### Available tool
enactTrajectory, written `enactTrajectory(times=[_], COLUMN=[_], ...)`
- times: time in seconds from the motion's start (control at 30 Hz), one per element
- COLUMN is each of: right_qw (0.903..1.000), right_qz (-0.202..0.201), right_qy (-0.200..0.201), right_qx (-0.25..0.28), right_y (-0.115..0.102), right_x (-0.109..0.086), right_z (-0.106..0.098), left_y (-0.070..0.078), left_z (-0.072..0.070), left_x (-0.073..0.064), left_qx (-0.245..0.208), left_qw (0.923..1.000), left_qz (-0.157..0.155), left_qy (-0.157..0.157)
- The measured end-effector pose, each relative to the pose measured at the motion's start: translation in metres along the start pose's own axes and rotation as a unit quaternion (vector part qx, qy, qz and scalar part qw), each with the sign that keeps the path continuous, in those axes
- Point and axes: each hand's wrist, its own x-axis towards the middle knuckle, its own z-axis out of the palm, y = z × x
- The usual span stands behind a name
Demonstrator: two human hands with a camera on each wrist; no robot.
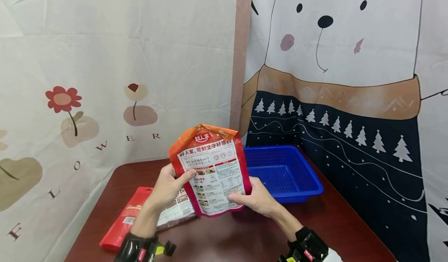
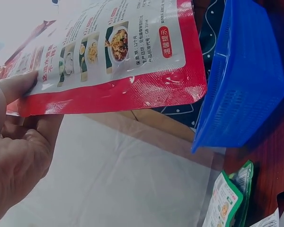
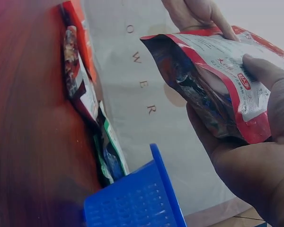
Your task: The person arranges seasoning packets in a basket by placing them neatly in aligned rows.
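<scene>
Above the table [image 1: 238,238], the pouch [image 1: 217,176] has packets [image 1: 120,223] left, basket [image 1: 290,180] right.

Cloth-screened indoor spot, kind of room unclear, flower-print hanging [image 1: 182,51], bear-print hanging [image 1: 343,55], dark red-brown table [image 1: 231,240]

The pouch [image 1: 214,172] bears 好人家 in its top logo [image 1: 202,138], with the heading [image 1: 204,148] 好人家,苛刻坚守好原料 just below. Near the pouch's bottom edge, a red tag [image 2: 165,42] reads 温馨提示; beside it stand 保质期:12个月 and a code starting GB 31. On the cloth [image 1: 119,59] behind and left of the pouch, letters [image 1: 77,165] spell FLOWER. Fine print on the red pack [image 1: 120,232], left of the pouch, is too small.
</scene>
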Motion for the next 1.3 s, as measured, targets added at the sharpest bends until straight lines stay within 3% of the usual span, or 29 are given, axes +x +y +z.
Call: enactTrajectory(times=[0.23, 0.4, 0.67, 0.77, 0.87, 0.93, 1.13, 1.23, 1.3], right_qw=[0.9971, 0.9887, 0.9581, 0.9435, 0.9278, 0.9161, 0.8810, 0.8631, 0.8448], right_qz=[-0.050, -0.084, -0.133, -0.155, -0.174, -0.183, -0.206, -0.218, -0.230], right_qy=[0.042, 0.107, 0.229, 0.263, 0.294, 0.314, 0.359, 0.377, 0.398], right_qx=[-0.039, -0.061, -0.109, -0.130, -0.151, -0.170, -0.230, -0.255, -0.274], right_y=[-0.001, 0.001, 0.003, 0.003, 0.003, 0.003, 0.007, 0.010, 0.012], right_x=[0.002, 0.002, 0.007, 0.009, 0.012, 0.014, 0.017, 0.019, 0.022], right_z=[0.014, 0.024, 0.037, 0.040, 0.042, 0.043, 0.044, 0.044, 0.043], left_y=[-0.004, -0.004, 0.006, 0.011, 0.017, 0.023, 0.042, 0.048, 0.051], left_z=[-0.006, -0.001, 0.023, 0.033, 0.042, 0.048, 0.066, 0.075, 0.080], left_x=[0.007, 0.014, 0.019, 0.015, 0.009, 0.007, 0.010, 0.014, 0.017], left_qx=[0.003, 0.006, 0.017, 0.044, 0.069, 0.074, 0.046, 0.049, 0.054], left_qw=[0.9994, 0.9983, 0.9873, 0.9765, 0.9677, 0.9686, 0.9833, 0.9847, 0.9844], left_qz=[-0.032, -0.032, -0.013, -0.006, 0.003, 0.016, 0.040, 0.043, 0.044], left_qy=[0.008, 0.048, 0.157, 0.211, 0.243, 0.237, 0.171, 0.162, 0.162])
